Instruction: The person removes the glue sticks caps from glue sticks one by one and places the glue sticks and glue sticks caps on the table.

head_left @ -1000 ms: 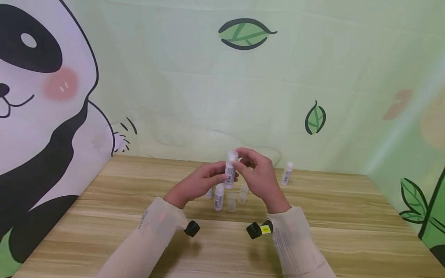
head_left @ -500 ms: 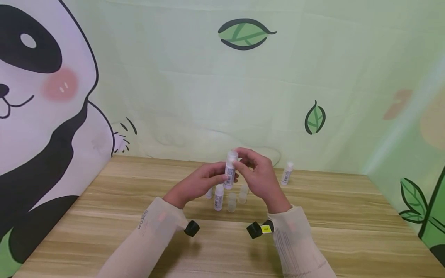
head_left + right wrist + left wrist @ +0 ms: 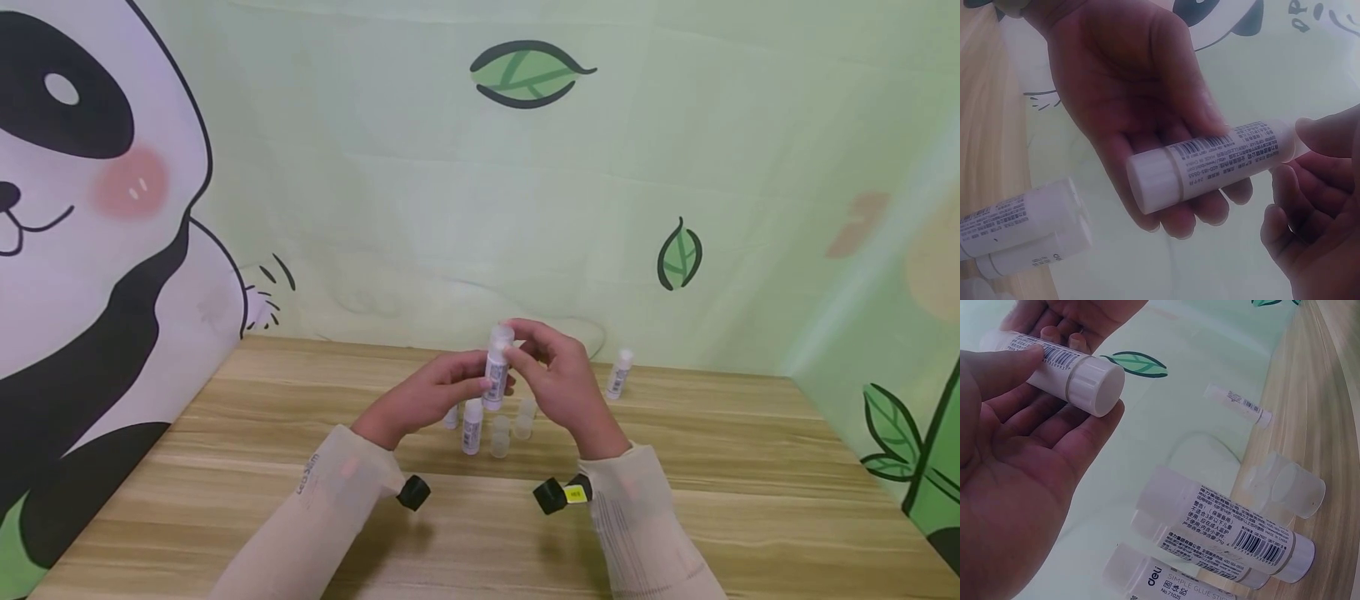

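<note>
My left hand (image 3: 431, 392) grips the labelled body of a white glue stick (image 3: 495, 382), raised above the table and nearly upright. At its translucent upper end, the thumb and fingers of my right hand (image 3: 558, 379) pinch the stick. In the left wrist view, the barcode side and white base of this glue stick (image 3: 1094, 387) show past my fingers. The right wrist view has the glue stick (image 3: 1210, 165) lying across the left fingers, its far end between the right thumb and fingers. Just below the hands stands another glue stick (image 3: 472, 427), with more partly hidden behind it.
Two small translucent caps (image 3: 500, 437) stand on the wooden table (image 3: 480, 533) near the upright glue sticks. Farther right, by the back edge, is a lone glue stick (image 3: 619, 375). A printed cloth backdrop (image 3: 375, 208) rises behind the table.
</note>
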Action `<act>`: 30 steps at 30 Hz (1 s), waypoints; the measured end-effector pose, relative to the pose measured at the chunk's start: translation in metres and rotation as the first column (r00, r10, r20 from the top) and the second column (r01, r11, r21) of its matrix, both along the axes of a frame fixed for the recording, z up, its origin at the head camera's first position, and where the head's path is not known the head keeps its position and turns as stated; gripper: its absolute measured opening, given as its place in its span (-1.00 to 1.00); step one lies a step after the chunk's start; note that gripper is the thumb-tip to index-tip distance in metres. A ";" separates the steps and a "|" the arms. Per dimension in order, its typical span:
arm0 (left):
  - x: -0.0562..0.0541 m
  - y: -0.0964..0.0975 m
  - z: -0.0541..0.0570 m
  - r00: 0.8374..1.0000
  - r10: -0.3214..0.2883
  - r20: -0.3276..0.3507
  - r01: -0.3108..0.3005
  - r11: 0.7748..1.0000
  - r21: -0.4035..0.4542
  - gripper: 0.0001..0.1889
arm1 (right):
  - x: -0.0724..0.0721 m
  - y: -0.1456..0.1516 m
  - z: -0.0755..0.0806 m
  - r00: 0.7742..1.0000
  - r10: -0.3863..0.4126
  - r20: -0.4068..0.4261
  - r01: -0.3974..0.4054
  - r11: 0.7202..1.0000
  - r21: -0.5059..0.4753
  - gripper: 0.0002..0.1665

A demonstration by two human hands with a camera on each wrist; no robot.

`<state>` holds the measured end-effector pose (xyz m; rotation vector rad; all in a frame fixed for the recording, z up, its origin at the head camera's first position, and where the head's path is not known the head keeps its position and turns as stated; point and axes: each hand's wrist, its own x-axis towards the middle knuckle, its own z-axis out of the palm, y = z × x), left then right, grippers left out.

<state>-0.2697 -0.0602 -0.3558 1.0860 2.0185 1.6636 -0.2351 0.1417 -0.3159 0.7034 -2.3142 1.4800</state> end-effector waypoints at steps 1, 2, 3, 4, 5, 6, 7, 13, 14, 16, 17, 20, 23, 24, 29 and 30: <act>0.000 0.000 0.000 1.000 0.000 0.002 0.000 1.000 -0.002 -0.57 | 0.000 0.000 0.000 1.000 0.000 0.004 0.000 1.000 0.001 -0.64; 0.000 0.000 0.000 1.000 -0.001 0.003 0.001 1.000 -0.004 -0.57 | 0.000 0.000 0.000 1.000 0.000 0.007 0.000 1.000 0.001 -0.64; 0.000 -0.001 0.000 1.000 -0.001 0.004 0.001 1.000 -0.006 -0.57 | 0.000 0.000 0.000 1.000 0.002 0.009 -0.002 1.000 0.001 -0.64; 0.000 -0.001 0.000 1.000 -0.003 0.006 0.003 1.000 -0.006 -0.56 | -0.001 0.000 0.000 1.000 0.003 0.010 -0.003 1.000 0.002 -0.64; 0.000 -0.001 0.000 1.000 -0.005 0.006 0.005 1.000 -0.006 -0.56 | -0.001 0.001 0.000 1.000 0.003 0.009 -0.003 1.000 0.003 -0.64; 0.000 -0.001 0.000 1.000 -0.007 0.005 0.007 1.000 -0.006 -0.56 | -0.001 0.001 0.000 1.000 0.005 0.008 -0.005 1.000 0.003 -0.64; 0.000 -0.001 0.000 1.000 -0.010 0.005 0.010 1.000 -0.005 -0.56 | -0.001 0.001 0.000 1.000 0.006 0.007 -0.006 1.000 0.004 -0.64; -0.001 -0.001 -0.001 1.000 -0.028 0.002 0.028 1.000 0.004 -0.56 | -0.001 0.001 -0.001 1.000 0.009 0.014 -0.009 1.000 0.000 -0.64; -0.001 -0.002 0.000 1.000 -0.029 0.001 0.029 1.000 0.004 -0.56 | -0.001 0.001 -0.001 1.000 0.010 0.016 -0.010 1.000 -0.001 -0.64; -0.001 -0.002 -0.001 0.999 -0.032 0.003 0.032 0.999 0.005 -0.56 | -0.001 0.001 0.000 1.000 0.010 0.017 -0.010 1.000 -0.001 -0.63; -0.001 -0.002 -0.001 0.999 -0.033 0.004 0.033 0.999 0.005 -0.56 | 0.000 0.001 0.000 1.000 0.011 0.016 -0.011 1.000 -0.001 -0.63; -0.001 -0.002 -0.001 0.999 -0.034 0.008 0.033 0.999 0.003 -0.56 | 0.000 0.001 0.000 1.000 0.014 0.008 -0.014 1.000 -0.002 -0.63; -0.001 -0.002 -0.001 0.999 -0.031 0.008 0.031 1.000 0.000 -0.57 | 0.000 0.001 0.000 1.000 0.020 -0.002 -0.020 1.000 -0.001 -0.63; -0.001 -0.002 -0.001 1.000 -0.030 0.009 0.030 1.000 0.000 -0.58 | 0.000 0.002 0.000 1.000 0.022 -0.004 -0.022 1.000 0.000 -0.63; 0.000 -0.002 -0.001 1.000 -0.028 0.003 0.028 1.000 0.006 -0.59 | 0.000 0.003 -0.001 0.999 0.036 -0.015 -0.036 0.999 -0.015 -0.62; 0.000 -0.002 -0.001 1.000 -0.029 0.000 0.029 1.000 0.007 -0.59 | 0.000 0.004 -0.001 0.999 0.039 -0.017 -0.039 0.999 -0.020 -0.62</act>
